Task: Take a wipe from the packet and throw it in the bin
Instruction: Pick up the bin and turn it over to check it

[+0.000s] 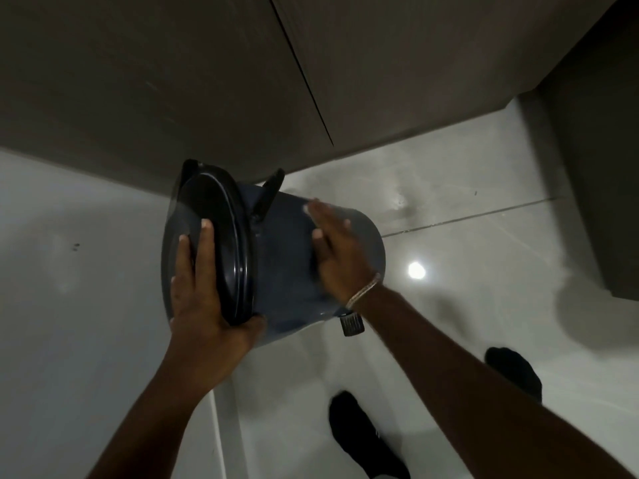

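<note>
Head cam, looking straight down. The bin (287, 271) is a dark blue-grey round pedal bin and it sits right between the two hands, tipped over on its side so its black lid (221, 243) faces the left hand. The left hand (200, 299) is wrapped around the lid's edge: fingers spread flat on the lid's face, thumb hooked under the rim at the bottom, so it's gripping the lid end. The right hand (337, 250) is open, fingers straight and together, palm laid on the bin's curved body at the far end from the lid. It's a bit motion-blurred, so I can't swear it's pressing rather than just touching. There's a thin bracelet (363, 292) on the right wrist. Just under that wrist the bin's foot pedal (352, 323) sticks out. A black handle (268, 197) pokes up beyond the fingertips of both hands. Below the right forearm, two feet in black socks (359, 437) stand on the pale glossy floor (484, 236). Beyond both hands is a dark cabinet front (173, 81).
</note>
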